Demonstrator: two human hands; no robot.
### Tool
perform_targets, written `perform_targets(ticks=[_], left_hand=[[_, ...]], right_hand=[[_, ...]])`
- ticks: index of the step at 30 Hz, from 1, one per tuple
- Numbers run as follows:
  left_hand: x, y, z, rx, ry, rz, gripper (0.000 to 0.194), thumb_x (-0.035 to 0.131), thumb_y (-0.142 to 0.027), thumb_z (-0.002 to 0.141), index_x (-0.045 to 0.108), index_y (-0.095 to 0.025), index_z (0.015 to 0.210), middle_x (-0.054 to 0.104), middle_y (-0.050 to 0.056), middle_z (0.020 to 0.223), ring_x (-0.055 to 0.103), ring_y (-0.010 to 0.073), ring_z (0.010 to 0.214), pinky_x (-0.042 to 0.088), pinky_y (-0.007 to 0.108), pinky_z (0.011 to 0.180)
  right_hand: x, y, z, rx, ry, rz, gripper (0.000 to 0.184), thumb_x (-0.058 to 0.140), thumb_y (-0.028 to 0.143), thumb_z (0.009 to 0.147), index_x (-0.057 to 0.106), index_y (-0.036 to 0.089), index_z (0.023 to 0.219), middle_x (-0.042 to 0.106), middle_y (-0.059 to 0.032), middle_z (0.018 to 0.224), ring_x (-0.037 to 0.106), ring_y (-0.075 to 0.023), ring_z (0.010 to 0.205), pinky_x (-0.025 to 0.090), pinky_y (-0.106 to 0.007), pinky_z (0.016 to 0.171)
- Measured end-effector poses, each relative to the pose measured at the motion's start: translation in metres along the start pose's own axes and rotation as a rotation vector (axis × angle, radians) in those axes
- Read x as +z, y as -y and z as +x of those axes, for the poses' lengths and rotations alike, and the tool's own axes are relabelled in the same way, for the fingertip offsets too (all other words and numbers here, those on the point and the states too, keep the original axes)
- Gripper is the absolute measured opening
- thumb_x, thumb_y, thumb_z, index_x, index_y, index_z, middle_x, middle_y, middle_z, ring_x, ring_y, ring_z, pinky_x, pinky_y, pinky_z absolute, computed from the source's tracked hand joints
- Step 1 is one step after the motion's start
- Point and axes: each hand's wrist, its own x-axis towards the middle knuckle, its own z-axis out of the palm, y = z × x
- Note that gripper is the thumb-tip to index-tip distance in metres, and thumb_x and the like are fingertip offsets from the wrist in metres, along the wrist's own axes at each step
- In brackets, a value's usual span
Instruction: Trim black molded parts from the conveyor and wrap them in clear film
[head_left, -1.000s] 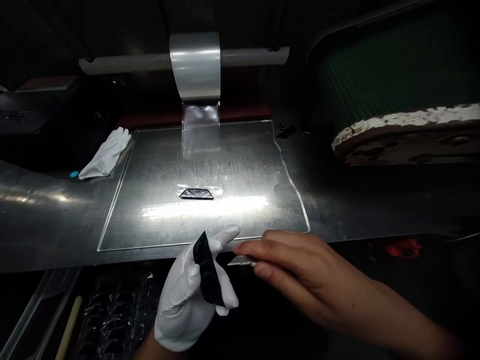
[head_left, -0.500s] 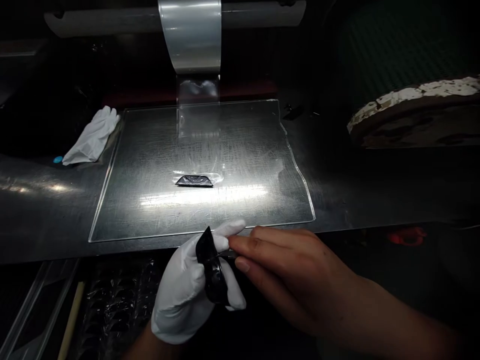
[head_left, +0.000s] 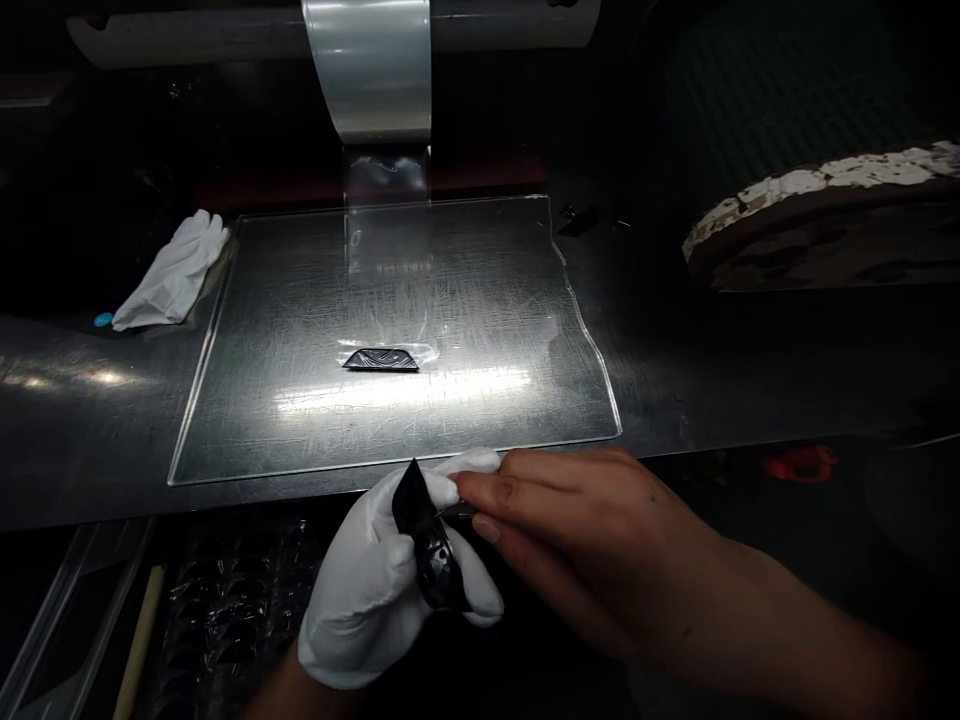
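Note:
In the head view my left hand [head_left: 356, 590], in a white glove, grips a glossy black curved plastic part [head_left: 431, 545] just below the table's front edge. The part is tilted, its pointed end up. My bare right hand [head_left: 585, 540] comes in from the right, thumb and fingers pinched on a thin pointed tool [head_left: 452, 513] whose tip meets the black part's edge; most of the tool is hidden. Beyond the hands, a similar black piece [head_left: 380, 359] with clear film around it lies on a scratched clear sheet [head_left: 300, 300].
A strip of clear film [head_left: 386, 210] hangs from a roll [head_left: 367, 70] onto the sheet. At left lie a white glove [head_left: 172, 270] and a blue disc [head_left: 103, 320]. Below the edge sits a tray of black parts [head_left: 232, 610]. A red object [head_left: 799, 462] is at right.
The black part has turned slightly in my left hand, its lower end shifting right. My right hand keeps its pinch at nearly the same place. The whole view has shifted slightly.

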Motion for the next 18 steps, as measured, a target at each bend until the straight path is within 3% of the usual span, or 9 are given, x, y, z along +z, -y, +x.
perform_targets(ticks=[9, 13, 18], left_hand=[[0.001, 0.0, 0.001, 0.025, 0.008, 0.049, 0.043, 0.068, -0.049, 0.096, 0.069, -0.022, 0.13, 0.076, 0.004, 0.07, 0.068, 0.0122, 0.054, 0.051, 0.018, 0.055], [0.003, -0.001, 0.002, 0.008, -0.033, 0.067, 0.046, 0.068, -0.05, 0.095, 0.069, -0.02, 0.131, 0.069, 0.002, 0.061, 0.064, 0.013, 0.048, 0.05, 0.019, 0.049], [0.006, -0.001, 0.002, -0.004, -0.042, 0.015, 0.038, 0.066, -0.047, 0.097, 0.07, -0.019, 0.122, 0.072, 0.005, 0.065, 0.066, 0.0142, 0.052, 0.051, 0.019, 0.051]], right_hand=[[-0.009, -0.002, 0.003, 0.015, 0.106, 0.005, 0.019, 0.054, 0.019, 0.108, 0.069, 0.022, 0.119, 0.069, -0.0003, 0.098, 0.06, -0.0121, 0.075, 0.042, -0.027, 0.06], [-0.012, -0.004, 0.004, 0.001, 0.15, -0.007, 0.024, 0.053, 0.018, 0.108, 0.068, 0.021, 0.127, 0.065, 0.0009, 0.092, 0.055, -0.0109, 0.07, 0.038, -0.027, 0.058], [-0.012, -0.004, 0.002, -0.009, 0.166, -0.01, 0.03, 0.054, 0.019, 0.107, 0.067, 0.021, 0.134, 0.064, 0.0018, 0.088, 0.053, -0.0107, 0.068, 0.037, -0.027, 0.058]])
